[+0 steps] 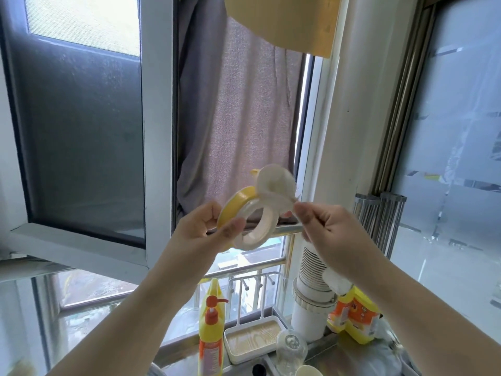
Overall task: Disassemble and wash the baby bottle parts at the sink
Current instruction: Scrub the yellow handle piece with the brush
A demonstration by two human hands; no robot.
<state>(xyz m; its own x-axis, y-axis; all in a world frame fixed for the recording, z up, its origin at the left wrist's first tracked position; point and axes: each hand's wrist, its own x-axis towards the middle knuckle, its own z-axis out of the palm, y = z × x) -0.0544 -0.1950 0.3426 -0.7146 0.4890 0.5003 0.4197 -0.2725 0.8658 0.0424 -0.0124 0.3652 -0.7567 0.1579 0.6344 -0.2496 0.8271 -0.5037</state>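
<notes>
- Currently left hand (214, 226) grips collar ring (248, 221); right hand (322, 226) pinches silicone nipple (275, 189).
- Brace ring steady, pull nipple out evenly; jerking likely tears it.

Collar ring (248, 218) left of nipple (275, 187), above the drying tray (245, 348).

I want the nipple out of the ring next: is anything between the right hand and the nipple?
No. The right hand already pinches the silicone nipple's edge, while the left hand holds the yellow collar ring. Nothing visible lies between them.
</notes>
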